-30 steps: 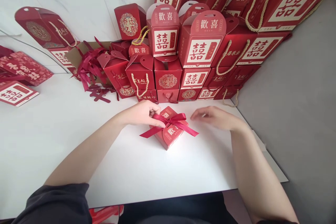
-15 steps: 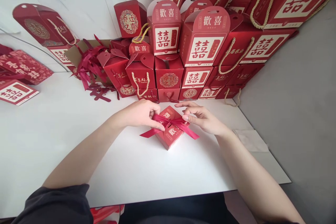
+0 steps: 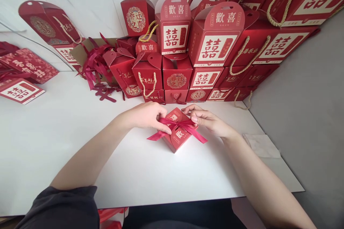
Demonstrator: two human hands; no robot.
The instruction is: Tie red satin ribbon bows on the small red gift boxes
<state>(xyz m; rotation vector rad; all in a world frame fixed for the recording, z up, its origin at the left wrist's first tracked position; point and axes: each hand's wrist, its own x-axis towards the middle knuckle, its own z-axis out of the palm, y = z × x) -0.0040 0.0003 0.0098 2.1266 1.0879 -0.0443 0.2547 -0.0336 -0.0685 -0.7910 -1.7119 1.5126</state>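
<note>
A small flat red box with light characters lies on the white table, turned cornerwise. A dark pink ribbon is tied in a bow on its top, with two tails spreading left and right. My left hand is at the box's left side, thumb on the lid and fingers curled round the ribbon's left loop. My right hand is at the right side, its thumb and fingers closed on the right loop of the ribbon.
Stacked red gift boxes with rope handles stand behind the hands. A carton of dark pink ribbons is at the back left, and red packets lie at the far left. A grey wall bounds the right.
The whole view has shifted slightly, moving the scene to the right. My right hand's fingers have drawn in closer on the bow's right loop; the left hand keeps its place.
</note>
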